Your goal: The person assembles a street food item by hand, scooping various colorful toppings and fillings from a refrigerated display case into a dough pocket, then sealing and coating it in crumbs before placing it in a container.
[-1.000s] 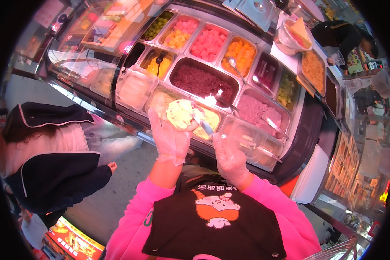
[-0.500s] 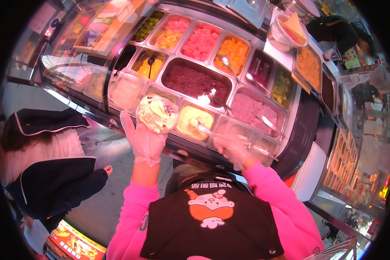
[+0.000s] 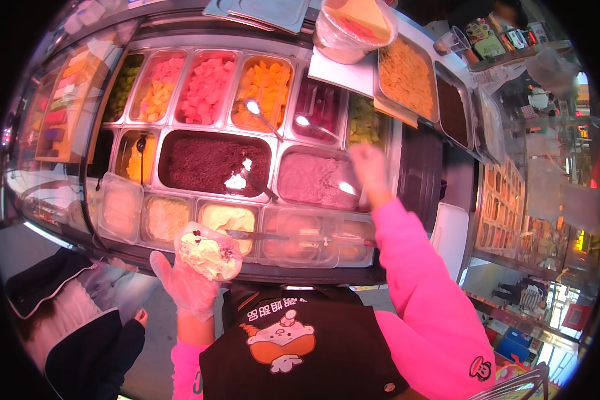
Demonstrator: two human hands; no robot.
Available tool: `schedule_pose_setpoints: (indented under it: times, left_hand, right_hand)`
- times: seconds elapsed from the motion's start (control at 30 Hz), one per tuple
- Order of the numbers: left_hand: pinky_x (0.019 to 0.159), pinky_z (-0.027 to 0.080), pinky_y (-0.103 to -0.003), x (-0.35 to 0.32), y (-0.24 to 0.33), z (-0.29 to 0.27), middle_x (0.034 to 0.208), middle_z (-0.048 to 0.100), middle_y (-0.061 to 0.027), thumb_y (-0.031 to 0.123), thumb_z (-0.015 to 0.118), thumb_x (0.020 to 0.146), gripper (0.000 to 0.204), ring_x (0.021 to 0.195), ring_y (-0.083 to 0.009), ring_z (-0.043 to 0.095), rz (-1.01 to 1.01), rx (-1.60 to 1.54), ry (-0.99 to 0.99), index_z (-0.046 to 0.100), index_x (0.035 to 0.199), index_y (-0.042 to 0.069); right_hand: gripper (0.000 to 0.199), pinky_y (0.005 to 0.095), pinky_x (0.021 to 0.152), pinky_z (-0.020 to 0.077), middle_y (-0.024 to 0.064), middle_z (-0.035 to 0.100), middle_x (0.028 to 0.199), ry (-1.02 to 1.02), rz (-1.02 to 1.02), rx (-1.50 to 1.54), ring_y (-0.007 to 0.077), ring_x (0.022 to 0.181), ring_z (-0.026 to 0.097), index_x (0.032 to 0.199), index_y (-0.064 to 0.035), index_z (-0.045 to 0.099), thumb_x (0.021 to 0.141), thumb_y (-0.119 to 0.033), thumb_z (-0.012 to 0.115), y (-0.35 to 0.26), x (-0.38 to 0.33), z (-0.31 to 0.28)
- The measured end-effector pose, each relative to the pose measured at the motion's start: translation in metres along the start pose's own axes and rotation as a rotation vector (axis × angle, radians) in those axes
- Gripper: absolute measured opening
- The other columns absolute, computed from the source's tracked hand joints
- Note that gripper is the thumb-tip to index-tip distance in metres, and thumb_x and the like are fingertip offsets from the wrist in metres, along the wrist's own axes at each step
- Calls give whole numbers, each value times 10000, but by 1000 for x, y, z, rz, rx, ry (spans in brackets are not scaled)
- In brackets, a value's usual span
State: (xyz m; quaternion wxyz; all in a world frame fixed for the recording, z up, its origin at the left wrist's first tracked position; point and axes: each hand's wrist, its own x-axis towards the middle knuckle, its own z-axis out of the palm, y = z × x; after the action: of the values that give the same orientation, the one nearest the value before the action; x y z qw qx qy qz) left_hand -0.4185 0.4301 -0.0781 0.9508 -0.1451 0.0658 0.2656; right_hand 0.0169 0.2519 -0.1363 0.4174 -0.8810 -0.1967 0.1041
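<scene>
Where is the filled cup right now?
In the head view, lower left of centre: the cup sits in the gloved left hand, held at the counter's front edge just before the pale yellow tub.

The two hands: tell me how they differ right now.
The left hand sits low and near the body, palm up, cupping a clear cup of pale ice cream; the right hand is stretched far out over the topping trays and holds nothing I can make out. The left is sharp, the right blurred. Both wear thin clear gloves and come from pink sleeves.
</scene>
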Motion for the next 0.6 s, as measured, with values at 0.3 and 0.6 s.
schedule_pose_setpoints:
  times: [0.3,0.6]
  left_hand:
    - [1106,426,-709,55,-33,6,1672,306,-200,597,558,1005,833,1507,-479,334,-34,-65,46,296,1633,117]
    - [1146,421,-622,83,-36,21,1515,489,-204,607,629,968,838,1386,-412,492,32,189,165,413,1527,22]
  right_hand:
    - [300,495,930,573,288,712,1135,-125,194,-950,429,1088,698,1156,9,679,918,-153,595,83,146,-22]
    - [279,458,760,589,228,762,953,262,-14,-869,390,823,734,1004,-10,772,809,-180,666,40,124,-76]
